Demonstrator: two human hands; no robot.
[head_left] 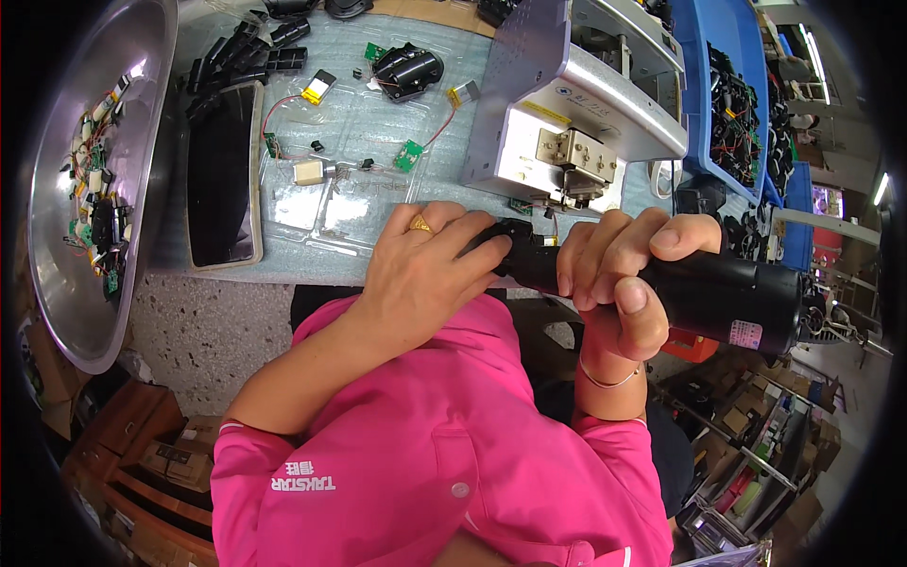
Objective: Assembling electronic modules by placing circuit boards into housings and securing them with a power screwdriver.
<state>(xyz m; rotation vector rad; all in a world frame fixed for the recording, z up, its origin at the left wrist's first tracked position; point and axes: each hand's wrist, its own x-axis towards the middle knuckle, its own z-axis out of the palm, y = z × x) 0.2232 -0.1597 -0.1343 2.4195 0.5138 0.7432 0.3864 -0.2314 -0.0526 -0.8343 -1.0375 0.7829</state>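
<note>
My right hand [619, 265] is wrapped round a thick black electric screwdriver [732, 295], which lies almost level and points left. Its narrow end reaches the small black plastic housing [513, 240] that my left hand [425, 260] grips at the table's near edge. My left fingers are curled over the housing and hide much of it. Whether the tip sits on a screw is too small to tell. Just beyond my hands stands a silver metal machine [567, 104] with a small metal block on its front.
At the left are a metal basin [156, 104] of wired parts and a black panel tray [225, 180]. Black housings [255, 52], a yellow-ended battery [319, 87], another battery [463, 94] and a green circuit board [408, 156] lie on the table. A blue bin [697, 94] stands right.
</note>
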